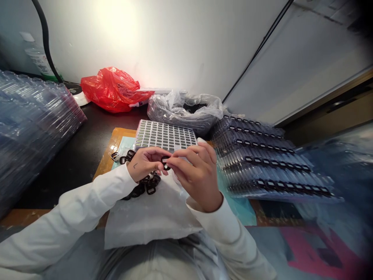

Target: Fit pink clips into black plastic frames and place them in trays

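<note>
Between both hands, in front of my chest, is a small black frame-like piece (165, 162) with an opening; its exact kind is hard to make out. My left hand (147, 163) pinches it from the left between thumb and fingers. From the other side my right hand (196, 169) grips its edge with the fingertips. Similar black pieces (150, 184) lie in a loose heap under and beside my left hand. Just beyond the hands sits a white tray (141, 135) with rows of small dark rectangular pieces.
Stacked clear plastic trays (233, 171) with rows of black pieces stand at right. More clear trays (35, 128) rise at left. Behind are a red plastic bag (109, 89) and a clear bag (163, 107) with dark contents. A white sheet (151, 221) covers the table's front edge.
</note>
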`<state>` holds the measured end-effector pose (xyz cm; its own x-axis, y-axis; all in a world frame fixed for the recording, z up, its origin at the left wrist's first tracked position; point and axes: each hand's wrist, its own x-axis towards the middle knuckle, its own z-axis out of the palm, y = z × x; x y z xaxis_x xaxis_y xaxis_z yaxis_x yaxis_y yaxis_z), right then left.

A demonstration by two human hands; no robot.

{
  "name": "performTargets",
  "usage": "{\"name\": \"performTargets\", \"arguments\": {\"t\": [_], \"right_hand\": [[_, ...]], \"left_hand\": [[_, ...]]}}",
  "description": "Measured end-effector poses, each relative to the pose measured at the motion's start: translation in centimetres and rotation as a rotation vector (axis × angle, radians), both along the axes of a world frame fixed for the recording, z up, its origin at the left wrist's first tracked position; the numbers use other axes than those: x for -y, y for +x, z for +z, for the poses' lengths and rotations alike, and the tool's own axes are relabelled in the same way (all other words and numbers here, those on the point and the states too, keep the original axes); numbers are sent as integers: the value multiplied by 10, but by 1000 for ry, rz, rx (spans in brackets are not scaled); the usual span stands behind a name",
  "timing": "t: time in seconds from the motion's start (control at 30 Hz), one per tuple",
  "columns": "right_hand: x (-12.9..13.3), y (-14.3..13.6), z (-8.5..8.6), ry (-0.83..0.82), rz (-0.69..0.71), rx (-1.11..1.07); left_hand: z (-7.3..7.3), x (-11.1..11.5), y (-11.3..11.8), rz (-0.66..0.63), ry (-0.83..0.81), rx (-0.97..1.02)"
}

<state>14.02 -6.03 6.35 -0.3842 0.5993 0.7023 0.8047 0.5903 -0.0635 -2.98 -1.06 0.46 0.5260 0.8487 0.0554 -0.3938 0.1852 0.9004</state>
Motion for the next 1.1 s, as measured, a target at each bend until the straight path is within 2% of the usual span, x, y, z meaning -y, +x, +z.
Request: {"name": "performTargets", "arguments": {"t": [0.33, 0.5, 0.67, 0.9, 1.1], "right_hand": [[3, -2, -4, -68, 22, -111], [-3, 0, 1, -137, 38, -22], [-5, -1, 1, -67, 24, 86], [-2, -4, -6, 8, -45, 123], [-1, -5, -4, 21, -70, 150]], "left_hand": [[8, 1, 1, 2, -17, 22], [6, 2, 3, 6, -7, -37], [2, 1, 3, 18, 20, -24], [2, 1, 2, 25, 45, -25], [2, 2, 2, 29, 37, -59]]}}
